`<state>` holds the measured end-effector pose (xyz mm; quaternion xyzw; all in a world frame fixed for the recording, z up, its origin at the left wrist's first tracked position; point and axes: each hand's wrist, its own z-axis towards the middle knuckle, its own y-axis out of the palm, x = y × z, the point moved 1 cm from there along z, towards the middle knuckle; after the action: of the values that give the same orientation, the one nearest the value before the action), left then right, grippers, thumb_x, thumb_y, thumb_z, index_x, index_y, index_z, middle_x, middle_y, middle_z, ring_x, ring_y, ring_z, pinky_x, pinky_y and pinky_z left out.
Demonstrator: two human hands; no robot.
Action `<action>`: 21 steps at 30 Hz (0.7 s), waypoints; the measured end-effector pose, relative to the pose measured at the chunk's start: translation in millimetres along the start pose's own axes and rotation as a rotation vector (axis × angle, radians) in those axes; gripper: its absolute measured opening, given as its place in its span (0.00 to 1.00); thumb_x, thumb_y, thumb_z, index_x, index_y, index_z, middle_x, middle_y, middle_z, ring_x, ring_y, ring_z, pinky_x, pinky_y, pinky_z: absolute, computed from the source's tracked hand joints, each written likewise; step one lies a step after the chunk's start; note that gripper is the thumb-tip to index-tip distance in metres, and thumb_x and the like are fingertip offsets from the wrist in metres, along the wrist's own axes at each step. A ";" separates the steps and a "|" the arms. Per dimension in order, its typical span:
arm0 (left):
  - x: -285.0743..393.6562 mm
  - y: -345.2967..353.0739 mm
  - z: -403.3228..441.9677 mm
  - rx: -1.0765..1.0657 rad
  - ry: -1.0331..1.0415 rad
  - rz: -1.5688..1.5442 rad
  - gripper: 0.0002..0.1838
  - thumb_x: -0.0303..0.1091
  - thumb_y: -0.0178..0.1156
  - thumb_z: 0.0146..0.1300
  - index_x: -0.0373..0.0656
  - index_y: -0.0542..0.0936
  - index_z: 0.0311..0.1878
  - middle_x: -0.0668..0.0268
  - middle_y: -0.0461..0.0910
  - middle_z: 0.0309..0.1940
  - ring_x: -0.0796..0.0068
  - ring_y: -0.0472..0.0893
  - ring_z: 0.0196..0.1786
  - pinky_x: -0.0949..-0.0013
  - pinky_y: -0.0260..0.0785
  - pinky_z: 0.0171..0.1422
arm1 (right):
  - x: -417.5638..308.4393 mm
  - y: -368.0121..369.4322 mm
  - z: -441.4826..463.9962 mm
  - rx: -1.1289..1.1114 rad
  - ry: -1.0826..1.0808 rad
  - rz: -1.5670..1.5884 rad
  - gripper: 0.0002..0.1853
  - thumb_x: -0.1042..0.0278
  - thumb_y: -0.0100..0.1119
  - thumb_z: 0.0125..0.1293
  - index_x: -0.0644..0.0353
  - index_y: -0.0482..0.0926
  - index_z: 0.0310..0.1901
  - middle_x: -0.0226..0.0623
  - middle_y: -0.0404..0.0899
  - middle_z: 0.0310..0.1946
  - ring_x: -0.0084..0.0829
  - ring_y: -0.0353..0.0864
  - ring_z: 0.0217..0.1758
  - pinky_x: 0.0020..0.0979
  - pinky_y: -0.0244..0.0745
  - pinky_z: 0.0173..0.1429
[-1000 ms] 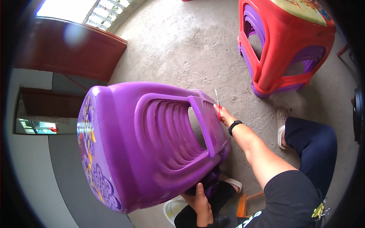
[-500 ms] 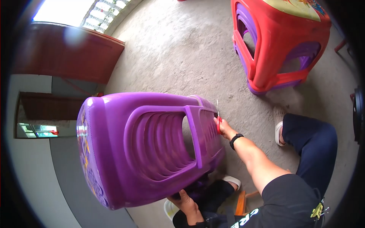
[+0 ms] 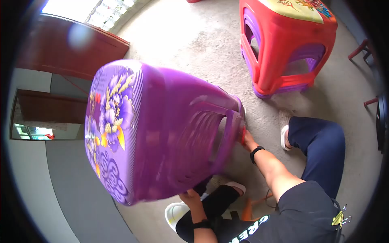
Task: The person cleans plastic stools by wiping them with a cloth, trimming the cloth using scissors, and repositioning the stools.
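A stack of nested purple plastic stools (image 3: 162,133) tilts in front of me, its flower-printed seat (image 3: 115,113) facing left and partly toward me. My left hand (image 3: 191,198) grips the lower edge of the stack, its fingers partly hidden behind the plastic. At the leg end, my right hand (image 3: 249,141) is closed around the red handles of scissors (image 3: 244,135). The stack covers most of the scissors and the fingertips. Whether this hand also presses on the stools, I cannot tell.
Red and purple stools (image 3: 283,48) stand nested on the concrete floor (image 3: 194,48) at upper right. A white and yellow rounded object (image 3: 175,214) lies below my left hand. A brown door panel (image 3: 73,46) is at upper left, and dark furniture (image 3: 381,121) at the right edge.
The purple stack has turned so its printed seat shows more, and its seat end has risen. Both hands moved with it. The scissor blades, visible before, are now mostly hidden.
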<state>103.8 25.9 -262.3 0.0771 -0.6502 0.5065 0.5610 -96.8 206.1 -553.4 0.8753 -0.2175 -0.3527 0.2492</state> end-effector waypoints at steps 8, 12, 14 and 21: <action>49.1 17.6 42.7 0.264 -0.496 -0.527 0.23 0.40 0.54 0.67 0.32 0.70 0.58 0.53 0.75 0.52 0.60 0.78 0.52 0.58 0.70 0.59 | 25.6 29.9 -67.2 0.185 0.184 0.149 0.12 0.54 0.48 0.71 0.52 0.72 0.44 0.29 0.70 0.21 0.25 0.70 0.19 0.28 0.65 0.21; 27.1 13.1 31.0 0.004 -0.578 -0.848 0.19 0.39 0.54 0.66 0.37 0.73 0.56 0.56 0.79 0.47 0.60 0.80 0.49 0.57 0.73 0.57 | 16.1 25.4 -115.4 0.314 0.172 0.207 0.11 0.57 0.51 0.69 0.55 0.71 0.42 0.29 0.71 0.20 0.26 0.70 0.18 0.29 0.65 0.21; 33.0 13.0 24.1 -0.038 -0.668 -0.948 0.17 0.38 0.52 0.66 0.39 0.76 0.53 0.57 0.80 0.47 0.60 0.81 0.50 0.57 0.73 0.57 | -19.6 35.2 -129.0 0.439 0.090 0.231 0.10 0.59 0.54 0.69 0.56 0.70 0.38 0.28 0.69 0.19 0.25 0.69 0.18 0.29 0.64 0.20; 38.5 35.8 17.4 -0.079 -0.610 -0.892 0.17 0.27 0.57 0.59 0.35 0.74 0.52 0.58 0.79 0.41 0.63 0.82 0.42 0.63 0.77 0.47 | -167.3 99.3 -132.7 0.148 -0.617 -0.210 0.09 0.64 0.59 0.63 0.58 0.71 0.34 0.27 0.74 0.26 0.16 0.71 0.24 0.19 0.66 0.27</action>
<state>54.8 48.0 -249.1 0.4683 -0.7062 0.1489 0.5097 -130.7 259.2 -326.5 0.7605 -0.2165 -0.6082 0.0698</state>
